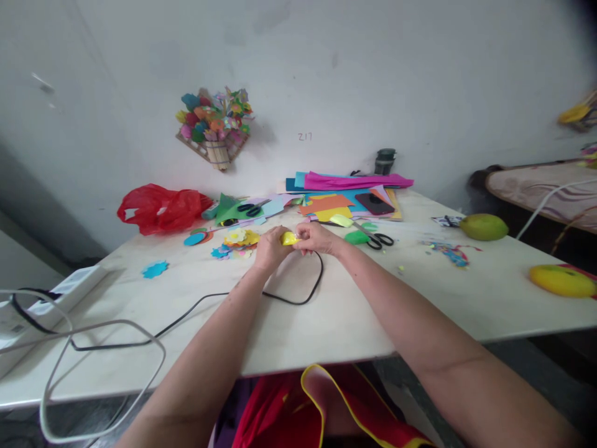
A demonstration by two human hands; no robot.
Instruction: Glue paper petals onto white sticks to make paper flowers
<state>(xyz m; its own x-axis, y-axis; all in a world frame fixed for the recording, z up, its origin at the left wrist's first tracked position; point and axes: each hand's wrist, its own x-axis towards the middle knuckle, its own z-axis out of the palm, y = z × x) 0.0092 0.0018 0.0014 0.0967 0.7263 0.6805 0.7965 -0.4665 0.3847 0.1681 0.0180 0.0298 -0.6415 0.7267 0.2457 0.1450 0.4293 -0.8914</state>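
Both hands meet over the middle of the white table. My left hand (pixel 272 248) is closed on a small yellow piece (pixel 289 238), holding it from the left. From the right, the fingers of my right hand (pixel 313 238) pinch the same piece at its edge. A black cable (pixel 298 303) loops on the table just below the hands. Beside my left hand lie yellow flower-shaped cutouts (pixel 241 237) with blue and pink ones under them. Black-handled scissors (pixel 377 239) rest to the right of my right hand, near a green piece (pixel 356 238).
A red plastic bag (pixel 163 208), coloured sheets (pixel 326 206), a phone (pixel 374 203) and a second pair of scissors (pixel 252 208) lie along the back. White power strips (pixel 69 292) and loose cables are at left. A green-yellow fruit (pixel 484 227) and a yellow one (pixel 561 280) sit at right.
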